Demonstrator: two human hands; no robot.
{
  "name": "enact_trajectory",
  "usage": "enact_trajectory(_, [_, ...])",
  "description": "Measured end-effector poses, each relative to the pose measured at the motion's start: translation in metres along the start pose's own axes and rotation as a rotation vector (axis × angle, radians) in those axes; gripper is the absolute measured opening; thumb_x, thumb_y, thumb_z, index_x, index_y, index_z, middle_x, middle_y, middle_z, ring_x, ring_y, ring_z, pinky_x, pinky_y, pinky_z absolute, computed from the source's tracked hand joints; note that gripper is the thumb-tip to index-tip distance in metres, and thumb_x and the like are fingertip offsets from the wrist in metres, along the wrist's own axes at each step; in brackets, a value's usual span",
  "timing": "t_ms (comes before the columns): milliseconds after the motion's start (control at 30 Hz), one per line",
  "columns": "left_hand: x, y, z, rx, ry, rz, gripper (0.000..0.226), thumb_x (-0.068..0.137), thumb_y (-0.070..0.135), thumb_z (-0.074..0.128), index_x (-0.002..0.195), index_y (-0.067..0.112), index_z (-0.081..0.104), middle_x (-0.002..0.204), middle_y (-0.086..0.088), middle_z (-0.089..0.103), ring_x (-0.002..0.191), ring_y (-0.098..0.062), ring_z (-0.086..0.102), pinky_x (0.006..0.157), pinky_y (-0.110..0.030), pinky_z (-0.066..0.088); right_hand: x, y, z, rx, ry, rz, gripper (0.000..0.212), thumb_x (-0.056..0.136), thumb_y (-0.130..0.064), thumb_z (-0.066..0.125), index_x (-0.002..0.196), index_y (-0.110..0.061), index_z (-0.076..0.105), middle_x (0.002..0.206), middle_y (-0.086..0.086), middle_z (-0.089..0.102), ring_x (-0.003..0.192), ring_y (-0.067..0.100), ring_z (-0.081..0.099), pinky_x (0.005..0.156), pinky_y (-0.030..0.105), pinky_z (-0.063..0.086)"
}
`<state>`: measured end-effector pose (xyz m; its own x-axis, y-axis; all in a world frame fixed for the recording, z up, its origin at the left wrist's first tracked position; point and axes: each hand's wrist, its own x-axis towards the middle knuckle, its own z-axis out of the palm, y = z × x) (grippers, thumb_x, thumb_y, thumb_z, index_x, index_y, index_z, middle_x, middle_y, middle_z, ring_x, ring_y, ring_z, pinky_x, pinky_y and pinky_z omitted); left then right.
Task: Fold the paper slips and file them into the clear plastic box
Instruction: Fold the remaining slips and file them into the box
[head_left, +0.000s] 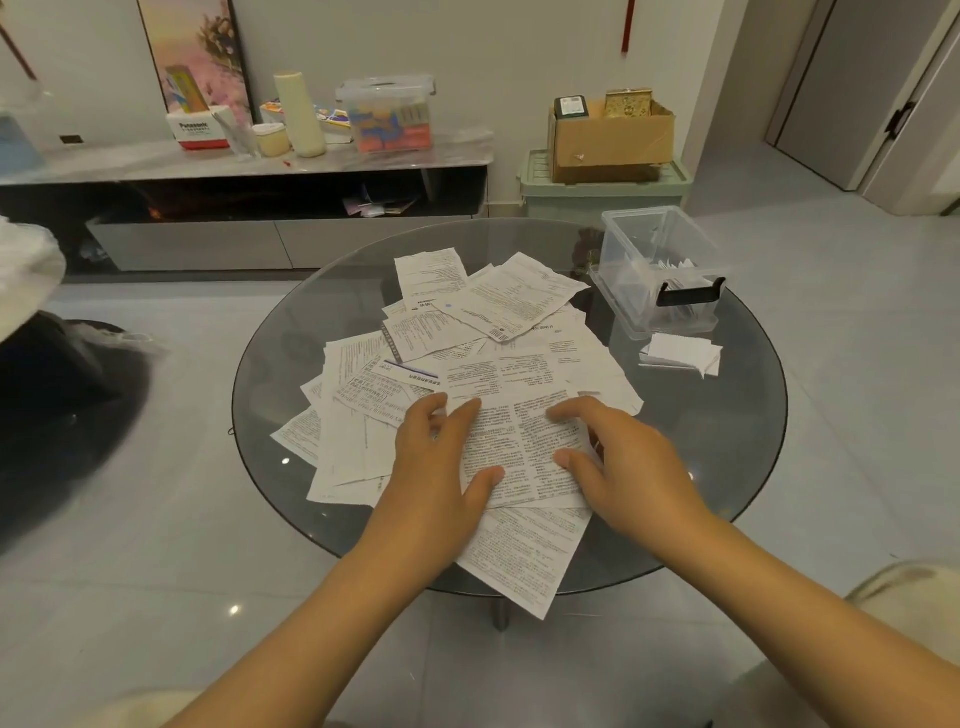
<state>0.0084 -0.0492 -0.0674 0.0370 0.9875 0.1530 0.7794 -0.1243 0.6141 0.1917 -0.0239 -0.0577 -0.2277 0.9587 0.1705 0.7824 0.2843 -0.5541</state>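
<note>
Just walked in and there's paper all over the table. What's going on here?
A person is sorting printed paper slips heaped on a round glass table. The left hand and right hand both press on the top sheet, seemingly about to fold it. The clear plastic box at the far right already holds some folded slips, and a few more folded ones lie beside it.

A round glass table (291, 395) stands on a pale tiled floor (156, 571); a loose heap of printed slips (467, 332) covers its middle, and one slip (524, 561) hangs over the near edge; a clear box (660, 270) with a black latch sits at the far right of the table, with some folded papers inside; just before the box lies a small stack of folded slips (683, 353), directly on the glass, apart from the heap.
</note>
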Motion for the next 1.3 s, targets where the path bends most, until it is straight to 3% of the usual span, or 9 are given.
enact_trajectory(100, [0.0, 0.001, -0.003, -0.096, 0.06, 0.017, 0.062, 0.088, 0.034, 0.06, 0.142, 0.028, 0.03, 0.146, 0.007, 0.018, 0.128, -0.004, 0.029, 0.103, -0.02, 0.035, 0.0, 0.001, 0.002, 0.082, 0.059, -0.031, 0.026, 0.092, -0.024, 0.054, 0.117, -0.03, 0.049, 0.088, -0.022, 0.044, 0.075, 0.001, 0.041, 0.06, 0.011, 0.031])
enact_trajectory(233, [0.0, 0.004, -0.008, -0.197, 0.116, 0.041, 0.061, 0.086, 0.032, 0.063, 0.139, 0.032, 0.033, 0.142, 0.011, 0.024, 0.105, 0.0, 0.048, 0.085, -0.006, 0.042, 0.005, 0.002, 0.001, 0.121, 0.075, -0.062, 0.021, 0.094, -0.02, 0.049, 0.114, -0.027, 0.047, 0.1, -0.018, 0.046, 0.068, -0.005, 0.044, 0.062, 0.02, 0.033])
enact_trajectory(400, [0.0, 0.005, -0.008, -0.175, 0.099, 0.122, 0.067, 0.082, 0.028, 0.068, 0.136, 0.041, 0.03, 0.14, 0.013, 0.029, 0.117, -0.003, 0.04, 0.094, -0.017, 0.04, 0.012, 0.001, -0.004, 0.251, 0.047, -0.051, 0.016, 0.095, -0.014, 0.047, 0.105, -0.027, 0.046, 0.079, -0.024, 0.044, 0.07, -0.017, 0.048, 0.06, 0.003, 0.034])
enact_trajectory(633, [0.004, 0.002, -0.009, -0.103, 0.024, 0.058, 0.07, 0.085, 0.025, 0.067, 0.14, 0.041, 0.027, 0.122, 0.017, 0.03, 0.081, 0.0, 0.049, 0.076, -0.001, 0.037, 0.012, 0.008, -0.003, 0.153, -0.017, 0.082, 0.014, 0.094, -0.023, 0.05, 0.106, -0.029, 0.047, 0.103, -0.011, 0.053, 0.081, 0.008, 0.048, 0.063, 0.021, 0.034])
enact_trajectory(833, [0.003, -0.008, -0.001, 0.127, -0.03, 0.081, 0.038, 0.088, 0.033, 0.062, 0.125, 0.036, 0.056, 0.134, 0.008, 0.028, 0.118, -0.013, 0.038, 0.096, -0.02, 0.028, 0.002, 0.003, -0.002, -0.265, -0.031, 0.027, 0.033, 0.095, -0.039, 0.045, 0.127, -0.035, 0.043, 0.117, -0.005, 0.045, 0.098, 0.014, 0.052, 0.07, 0.026, 0.041])
enact_trajectory(967, [0.005, -0.007, -0.001, 0.269, -0.057, 0.334, 0.037, 0.081, 0.048, 0.051, 0.108, 0.031, 0.07, 0.133, 0.001, 0.053, 0.12, -0.022, 0.048, 0.096, -0.033, 0.016, -0.001, 0.008, 0.004, -0.333, 0.105, -0.063, 0.036, 0.084, -0.043, 0.061, 0.118, -0.03, 0.06, 0.12, 0.007, 0.046, 0.108, 0.027, 0.047, 0.081, 0.035, 0.04])
enact_trajectory(1033, [0.003, -0.002, -0.003, 0.247, -0.166, 0.315, 0.058, 0.077, 0.064, 0.036, 0.121, 0.036, 0.061, 0.139, 0.012, 0.047, 0.129, -0.009, 0.038, 0.099, -0.018, 0.002, -0.002, 0.008, 0.007, -0.323, 0.071, -0.056, 0.054, 0.076, -0.066, 0.048, 0.12, -0.035, 0.059, 0.134, 0.01, 0.04, 0.122, 0.031, 0.035, 0.098, 0.044, 0.029])
enact_trajectory(1133, [0.006, -0.009, -0.004, 0.295, -0.193, 0.339, 0.05, 0.087, 0.06, 0.045, 0.133, 0.042, 0.046, 0.146, 0.021, 0.033, 0.135, 0.001, 0.023, 0.096, -0.014, 0.0, -0.005, 0.008, 0.006, -0.308, -0.118, 0.024, 0.089, 0.056, -0.084, 0.01, 0.135, -0.051, 0.032, 0.152, 0.006, 0.007, 0.138, 0.024, 0.001, 0.11, 0.038, 0.001])
enact_trajectory(1300, [0.011, -0.006, -0.01, 0.328, -0.232, 0.383, 0.048, 0.086, 0.058, 0.041, 0.124, 0.036, 0.059, 0.138, 0.012, 0.05, 0.128, -0.007, 0.043, 0.099, -0.026, 0.016, 0.0, 0.012, -0.01, -0.425, -0.244, -0.024, 0.068, 0.077, -0.077, 0.038, 0.138, -0.053, 0.022, 0.156, -0.002, -0.012, 0.141, 0.023, -0.018, 0.112, 0.04, -0.012])
